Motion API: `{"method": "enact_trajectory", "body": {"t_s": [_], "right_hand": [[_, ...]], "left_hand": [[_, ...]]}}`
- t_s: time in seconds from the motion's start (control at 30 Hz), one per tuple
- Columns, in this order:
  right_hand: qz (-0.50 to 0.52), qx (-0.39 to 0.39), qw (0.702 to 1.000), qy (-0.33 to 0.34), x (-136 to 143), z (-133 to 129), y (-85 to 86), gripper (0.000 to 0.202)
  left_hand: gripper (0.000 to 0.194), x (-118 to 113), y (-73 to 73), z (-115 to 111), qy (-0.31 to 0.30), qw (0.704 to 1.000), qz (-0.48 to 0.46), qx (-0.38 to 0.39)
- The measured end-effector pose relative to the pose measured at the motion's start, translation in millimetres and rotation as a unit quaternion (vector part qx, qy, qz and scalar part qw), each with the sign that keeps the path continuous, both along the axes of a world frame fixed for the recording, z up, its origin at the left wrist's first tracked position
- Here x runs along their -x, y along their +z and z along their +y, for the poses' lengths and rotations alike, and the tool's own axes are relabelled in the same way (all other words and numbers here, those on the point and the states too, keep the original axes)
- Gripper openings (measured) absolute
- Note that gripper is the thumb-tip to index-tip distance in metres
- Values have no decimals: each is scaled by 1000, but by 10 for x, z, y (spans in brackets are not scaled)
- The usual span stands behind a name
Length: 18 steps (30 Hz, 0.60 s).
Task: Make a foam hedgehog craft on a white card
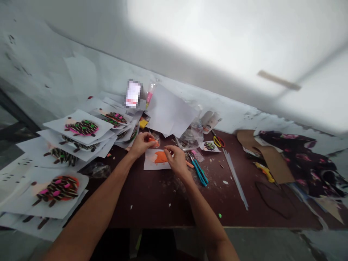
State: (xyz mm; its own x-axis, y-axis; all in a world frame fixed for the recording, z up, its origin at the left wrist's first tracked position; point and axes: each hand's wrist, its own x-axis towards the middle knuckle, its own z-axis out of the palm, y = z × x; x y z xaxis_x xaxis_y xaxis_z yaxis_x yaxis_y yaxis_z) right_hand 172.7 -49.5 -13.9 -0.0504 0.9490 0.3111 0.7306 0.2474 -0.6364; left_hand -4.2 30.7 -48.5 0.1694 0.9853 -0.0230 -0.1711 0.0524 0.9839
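A small white sheet of paper [149, 165] lies on the dark red table, bearing a flat orange clay shape [161, 157] with a paler pointed end on its left. My left hand [141, 144], fingers pinched, is at a lump of orange modelling clay [154, 142] in clear wrapping just behind the sheet. Over the sheet's right side, my right hand [176, 159] has its fingertips bent together by the orange shape; what they hold, if anything, is hidden. An orange-handled tool [189, 164] shows beside the right wrist, near teal-handled pliers [200, 173].
Paper sheets with clay hedgehogs [81, 127] are stacked at left. Along the wall stand a blurred phone [133, 95] and white paper [170, 110]. To the right lie scissors [218, 141], glue sticks [236, 179], a yellow glue gun [265, 172] and dark floral cloth [301, 159].
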Motion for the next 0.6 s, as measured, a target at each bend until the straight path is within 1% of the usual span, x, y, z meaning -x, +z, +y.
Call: {"method": "enact_trajectory", "body": {"t_s": [0.07, 0.13, 0.2, 0.27, 0.33, 0.43, 0.53, 0.6], "right_hand": [[-15, -1, 1000, 6, 92, 86, 47, 14], [-48, -11, 999, -5, 172, 159, 63, 14], [-74, -16, 997, -27, 227, 213, 47, 13], [-71, -13, 997, -38, 246, 249, 11, 11], [-35, -10, 999, -35, 231, 275, -26, 13], [64, -4, 998, -22, 166, 309, -58, 17], [165, 14, 986, -13, 84, 343, -65, 20], [212, 28, 977, -9, 40, 360, -71, 21]], "left_hand": [[36, -7, 41, -25, -14, 1000, -6, -6], [39, -12, 84, -48, -24, 1000, -11, -12], [41, -13, 115, -64, -32, 999, -15, -16], [44, -12, 127, -71, -38, 999, -29, -14], [45, -9, 125, -68, -39, 998, -49, -7], [45, 3, 114, -51, -14, 997, -69, 8], [45, 23, 114, -31, 13, 996, -79, 31], [46, 34, 122, -25, 13, 995, -84, 44]]}}
